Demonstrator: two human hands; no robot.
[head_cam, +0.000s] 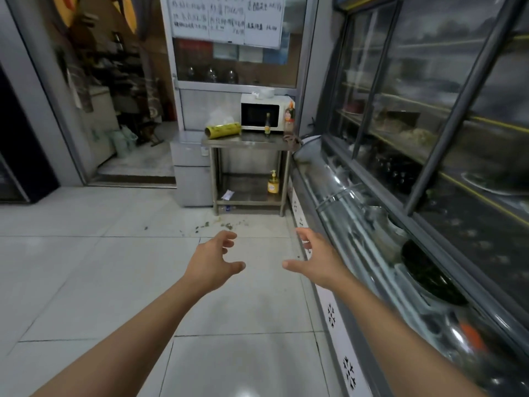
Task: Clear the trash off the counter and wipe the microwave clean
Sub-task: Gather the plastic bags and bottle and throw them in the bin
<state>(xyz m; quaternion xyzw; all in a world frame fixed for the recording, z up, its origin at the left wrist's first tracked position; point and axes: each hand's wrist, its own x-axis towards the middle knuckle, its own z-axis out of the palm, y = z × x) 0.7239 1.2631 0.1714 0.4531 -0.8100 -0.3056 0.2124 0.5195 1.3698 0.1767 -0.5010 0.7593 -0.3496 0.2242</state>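
Note:
A white microwave (262, 115) stands on a steel counter (249, 143) far ahead across the tiled floor. On the counter lie a yellow roll of wrap (222, 130), a crumpled clear plastic bag (219, 117) behind it, a dark bottle (267, 126) in front of the microwave door, a red-labelled bottle (289, 117) at its right, and a dark rag (292, 138) on the right edge. A white bowl (265, 93) sits on top of the microwave. My left hand (213, 263) and my right hand (317, 257) are stretched out in front of me, both empty with fingers spread, well short of the counter.
A long glass display fridge (372, 224) runs along my right. The counter's lower shelf holds a yellow pump bottle (273, 183) and a small packet (228, 194). Crumbs (217, 224) litter the floor before the counter. A grey cabinet (190, 173) stands left of it, beside an open doorway (120, 110).

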